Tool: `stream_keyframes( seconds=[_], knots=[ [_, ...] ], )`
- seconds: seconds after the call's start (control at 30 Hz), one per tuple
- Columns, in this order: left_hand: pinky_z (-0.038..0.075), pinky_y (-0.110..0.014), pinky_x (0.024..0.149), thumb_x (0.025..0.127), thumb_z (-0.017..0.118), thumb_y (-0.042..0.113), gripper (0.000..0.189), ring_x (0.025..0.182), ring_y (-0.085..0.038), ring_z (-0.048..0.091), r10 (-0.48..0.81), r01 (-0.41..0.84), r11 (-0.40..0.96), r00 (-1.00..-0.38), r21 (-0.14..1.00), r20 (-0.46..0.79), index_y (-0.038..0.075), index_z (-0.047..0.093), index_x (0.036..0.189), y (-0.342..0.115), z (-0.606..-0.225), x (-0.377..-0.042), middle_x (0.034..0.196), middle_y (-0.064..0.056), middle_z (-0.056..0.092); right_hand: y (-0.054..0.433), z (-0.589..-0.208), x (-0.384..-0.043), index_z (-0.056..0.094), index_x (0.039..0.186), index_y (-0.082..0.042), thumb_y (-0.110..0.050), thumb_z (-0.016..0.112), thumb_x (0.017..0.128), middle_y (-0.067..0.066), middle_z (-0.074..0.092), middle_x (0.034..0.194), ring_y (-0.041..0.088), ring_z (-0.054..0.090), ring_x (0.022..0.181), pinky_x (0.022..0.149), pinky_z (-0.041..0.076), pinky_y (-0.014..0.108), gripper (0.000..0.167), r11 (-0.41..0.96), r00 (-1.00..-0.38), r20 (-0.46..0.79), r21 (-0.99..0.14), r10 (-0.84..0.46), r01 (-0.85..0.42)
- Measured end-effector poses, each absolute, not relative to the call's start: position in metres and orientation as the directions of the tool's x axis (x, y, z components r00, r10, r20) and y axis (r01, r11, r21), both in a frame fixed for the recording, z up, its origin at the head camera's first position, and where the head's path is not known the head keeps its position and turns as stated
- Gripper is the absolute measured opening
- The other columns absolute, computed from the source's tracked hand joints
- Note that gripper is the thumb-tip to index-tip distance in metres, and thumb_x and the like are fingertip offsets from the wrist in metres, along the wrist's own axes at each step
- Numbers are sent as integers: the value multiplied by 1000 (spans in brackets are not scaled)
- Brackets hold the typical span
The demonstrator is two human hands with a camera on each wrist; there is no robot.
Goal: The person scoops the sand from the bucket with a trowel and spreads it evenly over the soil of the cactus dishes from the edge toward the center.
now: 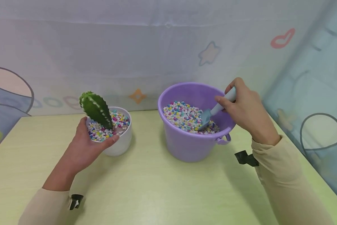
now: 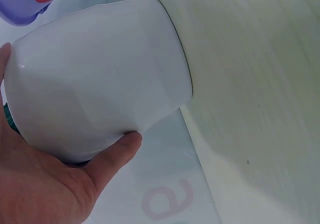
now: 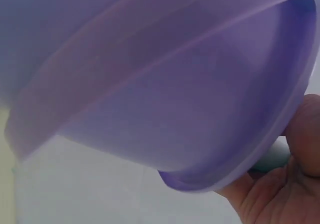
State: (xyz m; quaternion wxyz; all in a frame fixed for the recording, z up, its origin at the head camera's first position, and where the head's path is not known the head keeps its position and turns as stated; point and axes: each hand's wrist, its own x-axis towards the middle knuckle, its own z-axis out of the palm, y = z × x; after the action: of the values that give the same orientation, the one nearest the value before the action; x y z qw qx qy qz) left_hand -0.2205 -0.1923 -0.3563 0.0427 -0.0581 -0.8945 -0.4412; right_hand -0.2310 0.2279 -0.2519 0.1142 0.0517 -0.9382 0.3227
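My left hand (image 1: pixel 85 151) grips the near left side of a white pot (image 1: pixel 120 145), thumb along its rim. A green cactus (image 1: pixel 95 107) leans left in the pot, among multicoloured pebbles (image 1: pixel 99 132) with a bare brownish patch beside it. In the left wrist view, fingers lie around the pot wall (image 2: pixel 100 74). My right hand (image 1: pixel 245 109) holds a light blue toy shovel (image 1: pixel 217 107) by its handle, over the right rim of a purple bucket (image 1: pixel 185 147). The shovel's blade dips into pebbles (image 1: pixel 182 115) inside. The bucket wall (image 3: pixel 190 94) fills much of the right wrist view.
Pot and bucket stand apart on a pale green-yellow table (image 1: pixel 145 187). A small handle lug (image 1: pixel 224 140) sticks out at the bucket's front right. Printed cloth (image 1: pixel 114 53) hangs close behind, and another bluish one (image 1: pixel 320 93) along the right edge.
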Motion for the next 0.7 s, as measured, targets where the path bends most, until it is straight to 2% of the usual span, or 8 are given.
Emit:
stream_keyframes(
  seconds=[0.17, 0.33, 0.57, 0.7],
  knots=[
    [30, -60, 102, 85, 74, 49, 109, 130, -44, 33, 69, 138, 606, -990, 784, 121, 1, 3, 152, -193, -356, -221, 143, -28, 27, 228, -254, -234, 45, 108, -9, -22, 66, 96, 14, 72, 83, 25, 71, 76, 58, 53, 35, 28, 684, -966, 252, -693, -62, -225],
    [29, -61, 102, 85, 74, 48, 109, 130, -44, 33, 72, 145, 610, -989, 779, 128, 0, 3, 152, -193, -356, -221, 143, -29, 27, 234, -259, -236, 46, 104, -8, -13, 69, 94, 16, 72, 86, 26, 71, 75, 58, 55, 36, 25, 573, -960, 264, -775, -88, -266],
    [29, -61, 102, 85, 74, 47, 108, 130, -44, 33, 72, 146, 611, -989, 778, 129, 1, 4, 152, -194, -357, -221, 143, -29, 26, 235, -264, -236, 47, 102, 0, 0, 64, 94, 17, 70, 98, 21, 71, 83, 73, 56, 31, 19, 428, -923, 370, -821, -103, -377],
    [29, -61, 102, 85, 75, 47, 107, 130, -44, 33, 74, 151, 606, -988, 781, 133, 1, 5, 152, -194, -357, -222, 143, -28, 27, 231, -267, -237, 45, 102, 0, -2, 63, 95, 19, 67, 97, 19, 71, 84, 74, 56, 31, 18, 385, -913, 406, -835, -48, -392]
  ],
)
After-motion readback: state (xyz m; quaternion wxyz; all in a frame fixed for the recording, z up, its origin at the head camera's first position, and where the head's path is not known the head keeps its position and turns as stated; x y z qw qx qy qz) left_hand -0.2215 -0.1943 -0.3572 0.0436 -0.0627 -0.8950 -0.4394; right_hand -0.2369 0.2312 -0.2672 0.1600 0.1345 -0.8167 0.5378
